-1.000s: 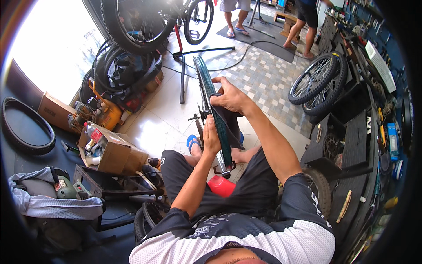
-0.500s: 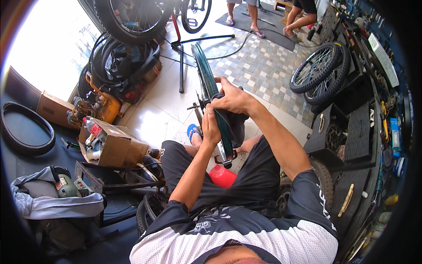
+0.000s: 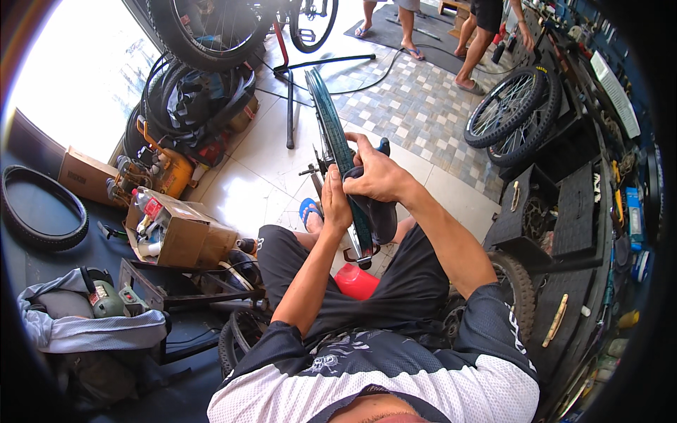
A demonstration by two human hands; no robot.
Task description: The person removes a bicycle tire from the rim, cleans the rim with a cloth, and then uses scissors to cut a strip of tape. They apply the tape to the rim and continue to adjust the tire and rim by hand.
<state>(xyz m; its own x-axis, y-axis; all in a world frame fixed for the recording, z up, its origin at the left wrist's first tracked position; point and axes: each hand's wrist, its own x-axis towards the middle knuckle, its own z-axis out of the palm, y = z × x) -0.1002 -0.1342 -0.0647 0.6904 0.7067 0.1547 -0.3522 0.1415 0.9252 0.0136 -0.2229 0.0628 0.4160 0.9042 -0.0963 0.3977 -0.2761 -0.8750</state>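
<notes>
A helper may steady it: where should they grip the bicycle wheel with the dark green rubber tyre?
Probably the far end of the tyre, approached from beyond: the wheel stands nearly edge-on, and that curve is clear of your left hand and right hand.

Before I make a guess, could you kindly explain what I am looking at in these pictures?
There is no robot here: this is a person working bare-handed, seen from above by a wide camera worn on the head. The left hand lies against the left side of a greenish bicycle wheel. The right hand, on its other side, holds something dark and limp; whether cloth or rubber tube, I cannot tell. A red container shows between the legs. Farther left, a cardboard box holds a bottle, and a loose tyre lies beyond.
</notes>
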